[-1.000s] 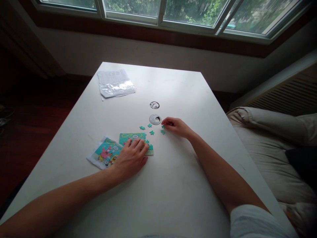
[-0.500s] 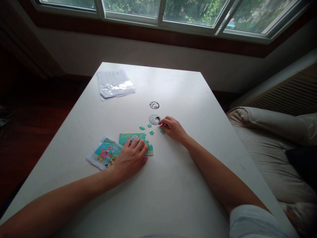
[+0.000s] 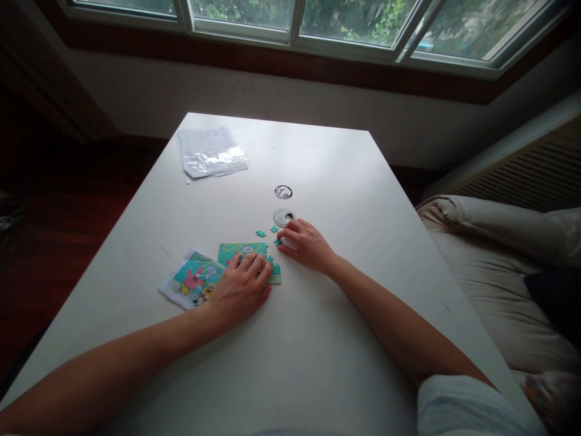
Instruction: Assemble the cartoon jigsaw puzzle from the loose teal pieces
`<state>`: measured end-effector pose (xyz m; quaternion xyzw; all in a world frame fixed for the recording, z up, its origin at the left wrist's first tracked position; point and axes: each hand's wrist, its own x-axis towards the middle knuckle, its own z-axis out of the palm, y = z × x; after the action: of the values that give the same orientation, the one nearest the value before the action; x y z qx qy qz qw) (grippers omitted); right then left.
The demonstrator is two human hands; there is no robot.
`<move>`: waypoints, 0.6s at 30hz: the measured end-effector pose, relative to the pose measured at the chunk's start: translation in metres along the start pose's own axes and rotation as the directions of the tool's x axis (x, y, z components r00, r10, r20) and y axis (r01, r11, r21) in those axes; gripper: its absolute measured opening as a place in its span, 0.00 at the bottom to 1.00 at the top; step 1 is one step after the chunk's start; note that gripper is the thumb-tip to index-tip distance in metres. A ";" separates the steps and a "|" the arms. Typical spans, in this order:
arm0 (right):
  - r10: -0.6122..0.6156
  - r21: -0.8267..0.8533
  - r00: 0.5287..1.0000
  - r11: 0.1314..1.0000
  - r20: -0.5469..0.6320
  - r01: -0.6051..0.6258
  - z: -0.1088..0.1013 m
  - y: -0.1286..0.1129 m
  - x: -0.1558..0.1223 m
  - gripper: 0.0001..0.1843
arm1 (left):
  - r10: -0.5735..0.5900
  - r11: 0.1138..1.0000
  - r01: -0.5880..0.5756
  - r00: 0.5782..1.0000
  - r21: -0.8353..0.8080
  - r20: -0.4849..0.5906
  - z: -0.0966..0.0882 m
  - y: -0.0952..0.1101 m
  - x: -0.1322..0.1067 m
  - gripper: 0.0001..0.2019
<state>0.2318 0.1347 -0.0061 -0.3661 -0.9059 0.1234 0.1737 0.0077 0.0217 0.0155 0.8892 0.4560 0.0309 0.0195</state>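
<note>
A partly assembled jigsaw puzzle (image 3: 242, 248) with a green cartoon scene lies on the table. My left hand (image 3: 242, 284) rests flat across it with fingers spread, hiding its lower middle. My right hand (image 3: 306, 243) is beyond the puzzle's right side, thumb and fingertips closed around a small green puzzle piece (image 3: 278, 242). Two more loose pieces, a left piece (image 3: 260, 234) and a right piece (image 3: 275, 229), lie just past the puzzle. Partly under my left wrist is a printed picture sheet (image 3: 193, 278) with the cartoon characters.
The white table (image 3: 336, 339) has two round cable holes, the far hole (image 3: 284, 192) and the near cover (image 3: 281, 217). Papers in a clear plastic sleeve (image 3: 213, 154) lie at its far left. A beige sofa (image 3: 472, 266) stands along the right, and windows are ahead.
My right hand has shifted left from the pieces near the cable cover to the loose piece beside the puzzle. My left hand stays in place.
</note>
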 end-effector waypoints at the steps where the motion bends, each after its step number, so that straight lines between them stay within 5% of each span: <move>1: -0.002 -0.002 1.000 1.000 0.001 0.002 0.000 -0.001 0.000 0.09 | -0.001 1.000 0.001 1.000 0.000 0.000 0.000 0.000 0.000 0.20; 18: -0.024 0.030 0.999 0.999 0.028 0.023 -0.003 -0.001 0.001 0.13 | -0.005 1.000 0.005 1.000 -0.003 0.000 -0.001 0.000 0.000 0.19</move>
<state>0.2320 0.1351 -0.0027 -0.3510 -0.9106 0.1397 0.1676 0.0082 0.0218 0.0169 0.8880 0.4583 0.0316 0.0206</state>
